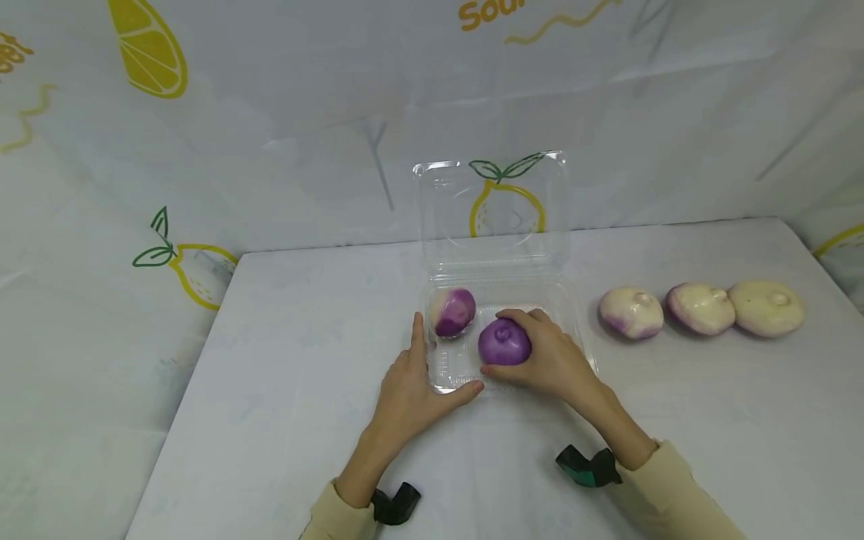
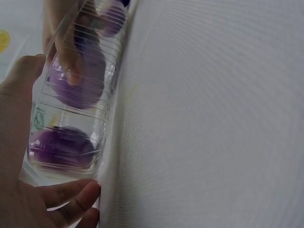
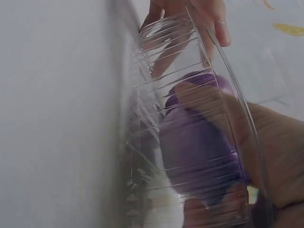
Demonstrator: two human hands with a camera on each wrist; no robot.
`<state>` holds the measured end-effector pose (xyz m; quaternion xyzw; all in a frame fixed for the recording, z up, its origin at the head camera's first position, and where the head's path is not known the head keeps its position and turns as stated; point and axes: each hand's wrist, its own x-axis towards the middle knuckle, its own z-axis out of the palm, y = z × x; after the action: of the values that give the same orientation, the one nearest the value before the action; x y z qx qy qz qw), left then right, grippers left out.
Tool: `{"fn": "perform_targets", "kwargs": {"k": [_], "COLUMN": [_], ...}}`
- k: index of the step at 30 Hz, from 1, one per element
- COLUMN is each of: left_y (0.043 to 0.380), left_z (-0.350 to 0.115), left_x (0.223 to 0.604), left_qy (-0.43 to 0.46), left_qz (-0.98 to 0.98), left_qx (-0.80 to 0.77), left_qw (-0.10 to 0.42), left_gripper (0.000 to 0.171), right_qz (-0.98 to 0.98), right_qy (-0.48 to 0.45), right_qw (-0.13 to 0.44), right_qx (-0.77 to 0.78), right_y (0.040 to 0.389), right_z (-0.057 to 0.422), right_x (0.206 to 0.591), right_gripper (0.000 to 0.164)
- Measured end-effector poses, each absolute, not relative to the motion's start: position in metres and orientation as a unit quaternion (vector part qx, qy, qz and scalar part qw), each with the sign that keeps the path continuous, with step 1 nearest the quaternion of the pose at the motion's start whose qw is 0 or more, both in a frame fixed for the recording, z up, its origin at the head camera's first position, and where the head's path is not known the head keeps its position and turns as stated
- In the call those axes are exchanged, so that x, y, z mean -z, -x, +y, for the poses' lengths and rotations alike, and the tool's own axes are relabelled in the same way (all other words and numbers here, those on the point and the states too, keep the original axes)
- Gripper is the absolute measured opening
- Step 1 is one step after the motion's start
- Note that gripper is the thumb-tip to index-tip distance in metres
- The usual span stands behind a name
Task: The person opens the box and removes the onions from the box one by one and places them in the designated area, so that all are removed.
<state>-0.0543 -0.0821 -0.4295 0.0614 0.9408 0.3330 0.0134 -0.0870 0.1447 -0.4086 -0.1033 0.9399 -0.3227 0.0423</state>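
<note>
A clear plastic clamshell box (image 1: 445,382) stands on the table with its lid raised at the back. My right hand (image 1: 550,356) reaches into the box's right part and grips a deep purple turnip (image 1: 502,343), thumb on the near side and fingers behind it. Through the ribbed box wall, the right wrist view shows this purple turnip (image 3: 194,147) too. A purple-and-white turnip (image 1: 454,313) lies in the box's back left. At the front left corner, my left hand (image 1: 408,394) is spread, its thumb along the front and its fingers along the left side.
To the right of the box, a white turnip with purple edges (image 1: 631,313), another turnip (image 1: 700,308) and a paler one (image 1: 766,308) lie in a row. The upright lid (image 1: 493,210) stands before a lemon-printed cloth (image 1: 304,150). White cloth covers the table (image 1: 270,375).
</note>
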Motion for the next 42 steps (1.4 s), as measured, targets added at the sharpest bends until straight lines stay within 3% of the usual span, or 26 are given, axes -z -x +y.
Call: {"fn": "perform_targets", "kwargs": {"k": [11, 26, 42], "left_y": [0.054, 0.055, 0.056], "left_z": [-0.082, -0.081, -0.081], "left_x": [0.429, 0.429, 0.429], "left_qy": [-0.061, -0.063, -0.059], "left_qz": [0.94, 0.942, 0.941], "left_qx": [-0.335, -0.331, -0.332], "left_qw": [0.013, 0.006, 0.012], "left_gripper": [0.131, 0.132, 0.132], "right_qz": [0.923, 0.883, 0.868], "right_qy": [0.076, 0.089, 0.039], "right_qw": [-0.018, -0.152, -0.187], "right_qx": [0.378, 0.435, 0.459], "right_y": [0.077, 0.061, 0.034], "right_z": [0.147, 0.174, 0.214], "right_x": [0.407, 0.394, 0.387], "right_gripper": [0.072, 0.076, 0.085]}}
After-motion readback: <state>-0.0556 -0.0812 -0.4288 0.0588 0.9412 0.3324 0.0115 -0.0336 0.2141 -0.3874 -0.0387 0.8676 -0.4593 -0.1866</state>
